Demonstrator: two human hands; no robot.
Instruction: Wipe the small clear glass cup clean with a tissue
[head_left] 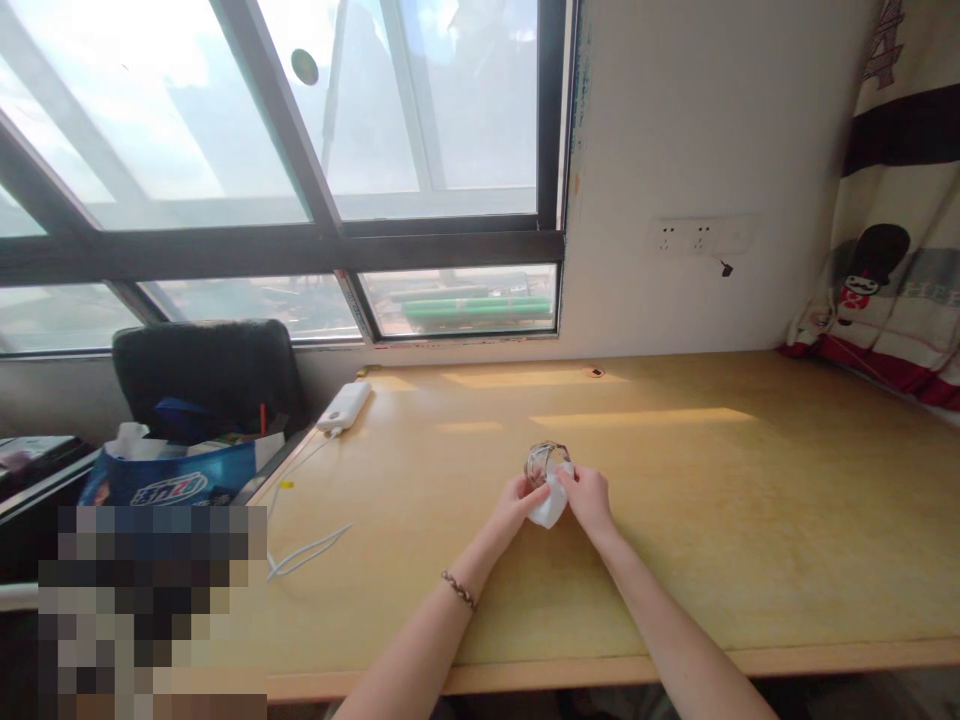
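Head view, read from left to right. At the far left, a black padded office chair [206, 372] stood against the window wall, with a blue printed plastic bag [176, 485] in front of it. A white rectangular power bank [345, 406] lay on the near-left corner of the pale yellow wooden table [750, 520], and its thin white cable [307, 545] trailed towards the table's front edge.

Near the middle of the table, the left hand [516, 503], with a beaded bracelet [458, 589] on its wrist, held the left side of a small clear glass cup [546, 461]. The cup appeared tilted, its mouth turned up and away from the person, though glare made the exact axis hard to tell. A crumpled white cloth or tissue [550, 505] lay pressed against the cup's near side, between the two hands. The right hand [589, 497] pinched this cloth, its grip narrow and its fingertips touching the cup's right edge.

Both hands were equally near the cup, which lay just beyond the fingertips, on or barely above the table.

At the far right, a patterned fabric [892, 250] hung by the wall.
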